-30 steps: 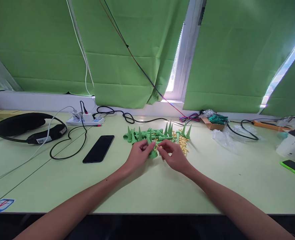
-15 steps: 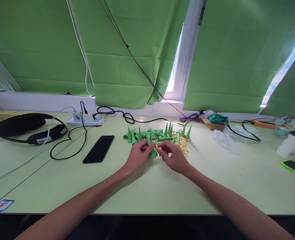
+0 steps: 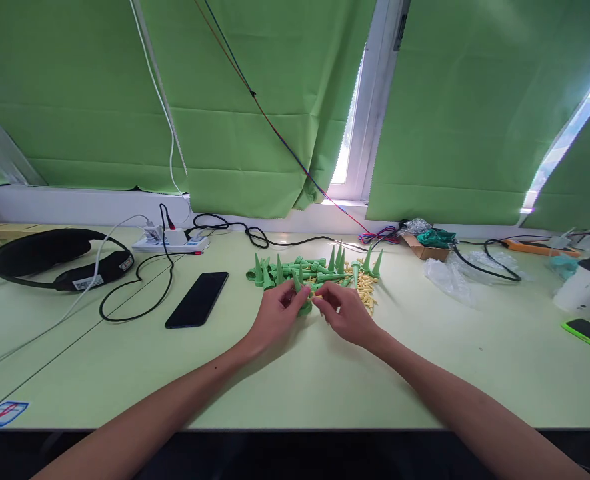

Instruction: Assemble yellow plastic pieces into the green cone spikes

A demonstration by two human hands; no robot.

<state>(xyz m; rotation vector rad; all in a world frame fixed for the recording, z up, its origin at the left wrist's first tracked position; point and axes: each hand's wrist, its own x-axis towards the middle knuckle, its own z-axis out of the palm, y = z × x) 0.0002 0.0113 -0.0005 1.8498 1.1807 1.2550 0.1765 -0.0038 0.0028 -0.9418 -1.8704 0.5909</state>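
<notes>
My left hand (image 3: pixel 279 308) is closed on a green plastic cone-shaped piece (image 3: pixel 305 308), its wide end showing below the thumb. Beside it, my right hand (image 3: pixel 342 310) pinches a small pale-yellow peg (image 3: pixel 317 297) at the side of that green piece; the fingertips partly cover it, so I cannot tell whether it sits in the green piece. Just beyond both hands lies a heap of green spiked pieces (image 3: pixel 319 268), several standing point up. Small yellow pegs (image 3: pixel 367 293) are scattered at the heap's right.
A black phone (image 3: pixel 197 300) lies left of the hands, with a black neck-worn device (image 3: pixel 95 270) and cables farther left. A power strip (image 3: pixel 171 244) stands at the back. On the right are a small cardboard box (image 3: pixel 427 250), plastic bags (image 3: pixel 449 279) and a green-edged phone (image 3: pixel 589 337).
The hands stay almost in place. My right fingertips have shifted very slightly towards the green piece; the view has tilted a little.
</notes>
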